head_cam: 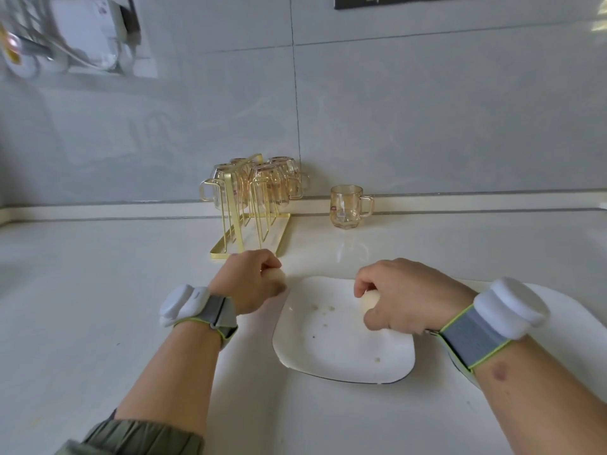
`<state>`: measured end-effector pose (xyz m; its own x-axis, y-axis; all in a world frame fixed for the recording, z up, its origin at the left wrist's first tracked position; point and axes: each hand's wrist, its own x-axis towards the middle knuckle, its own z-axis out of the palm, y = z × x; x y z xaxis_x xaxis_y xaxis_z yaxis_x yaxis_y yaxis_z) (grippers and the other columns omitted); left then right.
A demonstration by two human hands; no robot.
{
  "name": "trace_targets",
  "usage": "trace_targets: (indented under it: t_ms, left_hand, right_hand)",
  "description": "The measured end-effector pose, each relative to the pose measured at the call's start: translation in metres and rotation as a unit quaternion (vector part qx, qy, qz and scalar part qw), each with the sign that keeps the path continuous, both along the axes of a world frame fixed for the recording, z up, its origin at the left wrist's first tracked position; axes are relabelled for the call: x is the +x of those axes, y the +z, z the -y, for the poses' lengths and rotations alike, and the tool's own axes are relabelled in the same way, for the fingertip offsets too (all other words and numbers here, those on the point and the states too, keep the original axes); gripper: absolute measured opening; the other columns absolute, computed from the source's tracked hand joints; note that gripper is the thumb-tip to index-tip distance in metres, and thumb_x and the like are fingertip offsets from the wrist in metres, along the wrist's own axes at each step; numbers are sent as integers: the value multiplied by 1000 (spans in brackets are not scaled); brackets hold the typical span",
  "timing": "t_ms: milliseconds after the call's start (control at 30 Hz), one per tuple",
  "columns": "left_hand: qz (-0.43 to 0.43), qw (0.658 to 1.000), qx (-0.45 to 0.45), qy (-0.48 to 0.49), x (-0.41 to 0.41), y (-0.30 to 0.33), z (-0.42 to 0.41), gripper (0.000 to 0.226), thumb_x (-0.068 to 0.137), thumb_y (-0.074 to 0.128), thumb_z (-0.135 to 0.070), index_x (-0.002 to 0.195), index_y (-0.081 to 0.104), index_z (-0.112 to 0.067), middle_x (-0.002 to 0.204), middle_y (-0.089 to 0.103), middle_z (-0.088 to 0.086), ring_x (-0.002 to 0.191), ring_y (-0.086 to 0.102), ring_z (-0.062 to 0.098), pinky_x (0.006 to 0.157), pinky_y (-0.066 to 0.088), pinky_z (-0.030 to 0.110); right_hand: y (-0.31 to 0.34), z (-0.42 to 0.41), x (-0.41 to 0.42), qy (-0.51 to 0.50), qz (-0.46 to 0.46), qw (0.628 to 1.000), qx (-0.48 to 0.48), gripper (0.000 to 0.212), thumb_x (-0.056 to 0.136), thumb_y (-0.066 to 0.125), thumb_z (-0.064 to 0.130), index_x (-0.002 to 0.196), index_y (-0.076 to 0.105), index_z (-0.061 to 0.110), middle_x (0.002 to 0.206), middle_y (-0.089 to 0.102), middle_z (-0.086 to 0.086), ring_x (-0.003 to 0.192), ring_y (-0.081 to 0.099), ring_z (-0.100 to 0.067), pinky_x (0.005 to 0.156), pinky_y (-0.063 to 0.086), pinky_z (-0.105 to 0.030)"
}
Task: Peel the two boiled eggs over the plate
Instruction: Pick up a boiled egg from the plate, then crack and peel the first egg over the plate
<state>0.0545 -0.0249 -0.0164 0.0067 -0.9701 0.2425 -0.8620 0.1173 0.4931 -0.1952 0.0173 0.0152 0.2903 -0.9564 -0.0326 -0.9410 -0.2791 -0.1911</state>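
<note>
A white square plate (335,349) lies on the pale counter, with a few small specks on it. My left hand (249,284) grips a pale boiled egg (277,276) just left of the plate's far left corner, over the counter. My right hand (407,297) grips a second pale egg (369,300) above the plate's far right part. Fingers hide most of each egg, so I cannot tell how much shell is on either.
A gold wire rack (253,218) with several amber glass mugs hung upside down stands behind my left hand. One amber mug (348,206) stands upright by the tiled wall. White sensor bands sit on both wrists.
</note>
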Motion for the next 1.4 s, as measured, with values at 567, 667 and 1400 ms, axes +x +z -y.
trace_targets:
  t_ms: [567,667,1400]
  left_hand:
    - [-301,944,-12,-137,-39,3,-3,22,81,74,-36,100,72,-26,87,75,-6,77,70,7,67,54,18]
    - [-339,931,9,-133,-40,3,-3,20,80,74,-35,95,74,-21,86,75,0,75,68,10,67,57,25]
    - [-522,794,111,-290,-60,27,-30,39,88,57,-38,101,54,-2,79,65,18,58,63,28,51,52,31]
  right_hand:
    - [-10,-7,21,59,-27,998,-4,55,89,48,64,125,43,21,124,56,-3,117,52,-27,90,46,-40]
    - [-9,-7,21,65,-21,998,3,55,91,48,60,129,44,20,129,52,-3,121,50,-25,95,45,-40]
    - [19,-4,2,131,393,910,5,25,92,63,37,117,64,32,81,66,1,64,61,-10,64,52,-32]
